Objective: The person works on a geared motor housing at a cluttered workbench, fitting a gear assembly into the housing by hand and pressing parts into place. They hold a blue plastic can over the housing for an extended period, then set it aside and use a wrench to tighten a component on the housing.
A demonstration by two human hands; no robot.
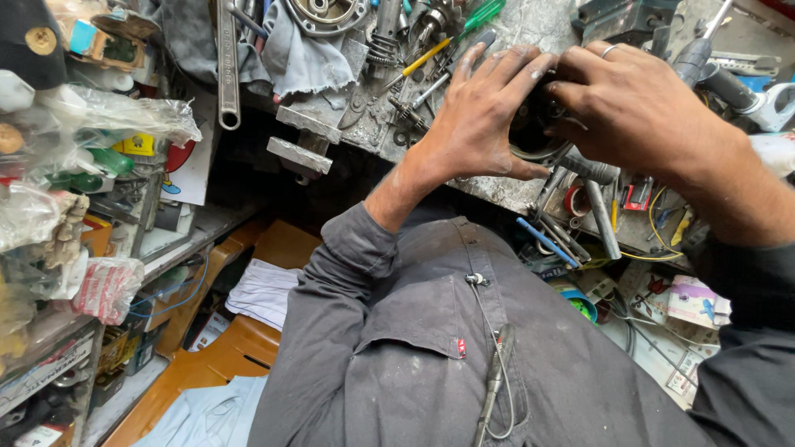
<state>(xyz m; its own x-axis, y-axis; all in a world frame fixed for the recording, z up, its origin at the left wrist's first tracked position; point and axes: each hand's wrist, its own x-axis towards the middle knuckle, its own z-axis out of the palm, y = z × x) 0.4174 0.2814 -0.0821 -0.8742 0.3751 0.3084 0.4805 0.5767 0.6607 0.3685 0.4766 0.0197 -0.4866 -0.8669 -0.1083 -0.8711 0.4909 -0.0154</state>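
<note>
Grip: left hand and right hand both wrapped round dark round housing — fingers closed on it.
Place: held above cluttered workbench edge.
Advice: probably keep both palms braced — turn evenly.

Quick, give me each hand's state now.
Left hand: closed around the round black part.
Right hand: gripping the same part from the other side.

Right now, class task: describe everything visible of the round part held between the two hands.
The round part is dark, seemingly metal, with a lighter ring-shaped rim at its lower edge. The left hand and right hand cup it from both sides, hiding most of it. It is held just above the cluttered workbench.
</note>
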